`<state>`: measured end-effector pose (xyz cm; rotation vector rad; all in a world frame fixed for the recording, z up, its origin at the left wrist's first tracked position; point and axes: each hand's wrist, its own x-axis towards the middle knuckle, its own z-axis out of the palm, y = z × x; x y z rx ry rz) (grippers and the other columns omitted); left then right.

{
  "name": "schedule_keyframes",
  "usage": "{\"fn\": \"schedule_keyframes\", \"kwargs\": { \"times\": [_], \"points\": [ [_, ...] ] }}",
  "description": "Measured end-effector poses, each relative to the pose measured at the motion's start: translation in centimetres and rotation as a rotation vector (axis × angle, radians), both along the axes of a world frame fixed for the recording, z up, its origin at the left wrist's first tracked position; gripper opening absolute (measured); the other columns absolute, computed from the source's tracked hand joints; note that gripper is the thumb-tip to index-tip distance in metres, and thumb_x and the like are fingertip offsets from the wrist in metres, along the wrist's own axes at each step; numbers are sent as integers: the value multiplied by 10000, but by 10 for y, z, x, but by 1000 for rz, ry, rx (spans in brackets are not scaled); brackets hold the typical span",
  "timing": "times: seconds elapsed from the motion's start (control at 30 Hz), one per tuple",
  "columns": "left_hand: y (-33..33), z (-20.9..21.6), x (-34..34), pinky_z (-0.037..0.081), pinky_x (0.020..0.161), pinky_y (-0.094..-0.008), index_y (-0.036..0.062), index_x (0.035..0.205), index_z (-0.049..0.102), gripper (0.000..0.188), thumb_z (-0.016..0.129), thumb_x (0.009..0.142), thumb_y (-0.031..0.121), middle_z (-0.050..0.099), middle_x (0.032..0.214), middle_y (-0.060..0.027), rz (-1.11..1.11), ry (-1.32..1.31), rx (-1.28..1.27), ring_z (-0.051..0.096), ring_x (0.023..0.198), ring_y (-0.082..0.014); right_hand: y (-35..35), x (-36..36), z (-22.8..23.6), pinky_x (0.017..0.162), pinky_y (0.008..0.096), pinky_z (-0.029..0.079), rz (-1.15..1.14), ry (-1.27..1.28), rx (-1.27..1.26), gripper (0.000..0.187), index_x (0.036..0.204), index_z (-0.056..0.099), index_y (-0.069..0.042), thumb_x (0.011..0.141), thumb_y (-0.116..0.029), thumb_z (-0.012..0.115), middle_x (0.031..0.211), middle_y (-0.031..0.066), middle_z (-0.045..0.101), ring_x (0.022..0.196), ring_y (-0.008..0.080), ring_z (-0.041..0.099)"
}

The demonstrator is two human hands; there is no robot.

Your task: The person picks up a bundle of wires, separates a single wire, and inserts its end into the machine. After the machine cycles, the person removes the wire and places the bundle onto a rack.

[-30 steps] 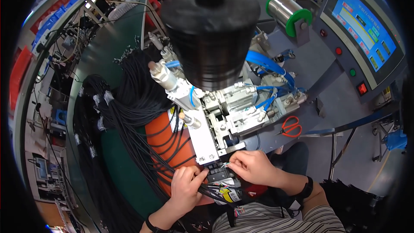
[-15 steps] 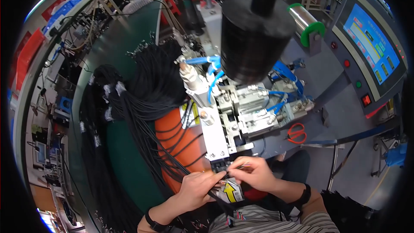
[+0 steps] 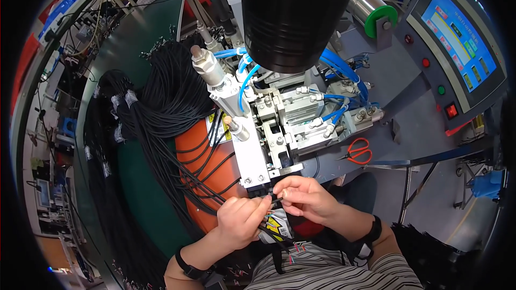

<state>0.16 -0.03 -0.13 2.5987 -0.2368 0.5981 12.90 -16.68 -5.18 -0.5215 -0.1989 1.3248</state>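
Just in front of the metal machine's front plate (image 3: 251, 161), my two hands meet. My left hand (image 3: 240, 220) is closed, thumb and forefinger pressed together, around a black cable (image 3: 278, 200). From the right, my right hand (image 3: 307, 200) pinches the same cable near its end; the tip is mostly covered by my fingers. Below my left hand, several thin coloured wire ends (image 3: 271, 216) stick out of black cables. Behind them lies a white label with a yellow mark (image 3: 278, 225). More black cables (image 3: 199, 182) run over an orange surface (image 3: 217, 169) toward my left hand.
Thick bundles of black cable (image 3: 177, 83) lie on the green table (image 3: 142, 182) at left. A black cylinder (image 3: 295, 21) hangs over the machine. Orange-handled scissors (image 3: 358, 151) lie to the right. Behind are a solder wire spool (image 3: 371, 8) and a touch screen (image 3: 457, 43).
The whole view has shifted, so the machine and table sit farther left and higher. My hands stay together at the front plate. Coloured wire ends now show below my left hand.
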Motion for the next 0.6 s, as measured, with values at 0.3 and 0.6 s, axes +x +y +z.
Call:
{"fn": "schedule_keyframes", "kwargs": {
  "times": [0.3, 0.6],
  "points": [
    [-6, 0, 5, 410, 486, -345, 33, 938, 646, 226, 736, 733, 65, 606, 696, -68, 10, 104, -176, 552, 516, -222, -2, -20, 17, 623, 216, 459, -77, -256, -108, 300, 1233, 558, 42, 949, -50, 594, 962, 61, 598, 798, 98, 602],
    [-7, -1, 4, 402, 485, -333, 40, 881, 621, 223, 750, 701, 61, 529, 609, -49, 57, 16, -160, 528, 489, -219, 1, -27, 13, 740, 266, 525, -399, -897, -135, 305, 1246, 590, 37, 962, -74, 607, 1096, 110, 605, 904, 124, 637]
  ]
}}
